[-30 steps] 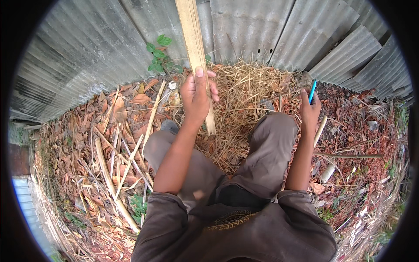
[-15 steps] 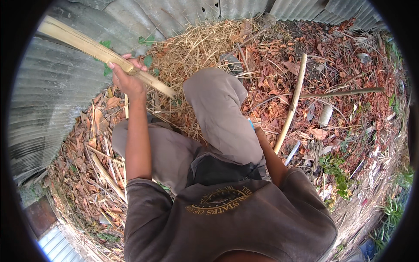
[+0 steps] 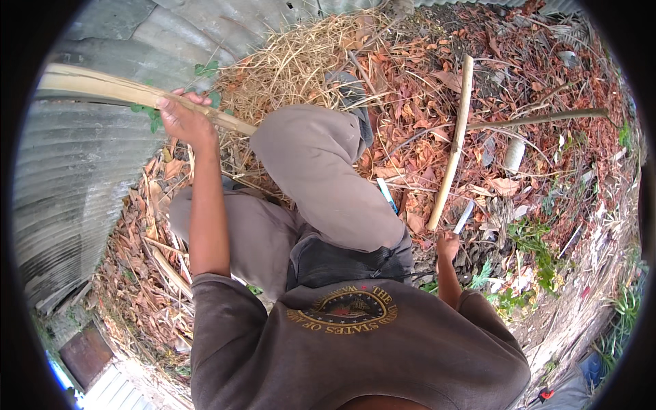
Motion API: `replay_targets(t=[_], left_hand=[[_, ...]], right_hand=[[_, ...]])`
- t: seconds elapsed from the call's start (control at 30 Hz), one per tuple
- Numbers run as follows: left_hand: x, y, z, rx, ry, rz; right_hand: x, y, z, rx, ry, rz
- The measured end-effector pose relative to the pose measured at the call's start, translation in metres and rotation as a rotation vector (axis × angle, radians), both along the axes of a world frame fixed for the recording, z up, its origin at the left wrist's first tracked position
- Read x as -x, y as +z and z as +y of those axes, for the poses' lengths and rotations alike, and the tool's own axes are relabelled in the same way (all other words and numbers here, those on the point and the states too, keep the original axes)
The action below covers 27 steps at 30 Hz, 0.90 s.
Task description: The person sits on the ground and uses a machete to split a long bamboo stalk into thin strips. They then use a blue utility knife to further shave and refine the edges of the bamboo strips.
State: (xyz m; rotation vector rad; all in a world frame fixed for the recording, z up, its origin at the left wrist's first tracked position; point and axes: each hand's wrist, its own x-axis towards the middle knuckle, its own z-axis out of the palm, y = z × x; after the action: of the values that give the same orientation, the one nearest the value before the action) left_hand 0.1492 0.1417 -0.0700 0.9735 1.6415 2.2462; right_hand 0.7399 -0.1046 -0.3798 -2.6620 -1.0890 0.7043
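Note:
My left hand is raised to the left and closed around a long pale bamboo strip, which slants from the corrugated metal wall down toward my bent knee. My right hand is low by my right side, just above the leaf litter. Its fingers are closed on a small tool with a pale blade that points up and away. The near end of a long straight stick lies on the ground right beside that hand. I am squatting, in grey trousers and a dark shirt.
A corrugated metal wall curves along the left and top. A heap of dry straw lies ahead, with red-brown dead leaves all around. A blue-and-white object lies by my knee, a thin branch and a pale cylinder farther right.
The view has swung to the right. The bamboo strip has gone from upright in front of me to slanting off to the left. My right hand has dropped from chest height to the ground.

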Motion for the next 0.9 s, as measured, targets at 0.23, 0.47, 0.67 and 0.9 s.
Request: replay_targets(t=[0.23, 0.47, 0.67, 0.9], left_hand=[[-0.009, 0.008, 0.016, 0.013, -0.102, 0.085], [-0.003, 0.012, -0.010, 0.032, -0.001, 0.162], [0.001, 0.031, -0.012, 0.128, 0.105, 0.417], [0.010, 0.050, -0.024, 0.387, 0.085, 0.615]], right_hand=[[-0.072, -0.083, -0.101, 0.577, -0.229, 0.093], [-0.083, -0.078, -0.067, 0.508, -0.250, 0.237], [-0.092, -0.018, -0.044, 0.341, -0.500, 0.446], [-0.045, 0.027, -0.020, 0.172, -0.808, 0.616]])
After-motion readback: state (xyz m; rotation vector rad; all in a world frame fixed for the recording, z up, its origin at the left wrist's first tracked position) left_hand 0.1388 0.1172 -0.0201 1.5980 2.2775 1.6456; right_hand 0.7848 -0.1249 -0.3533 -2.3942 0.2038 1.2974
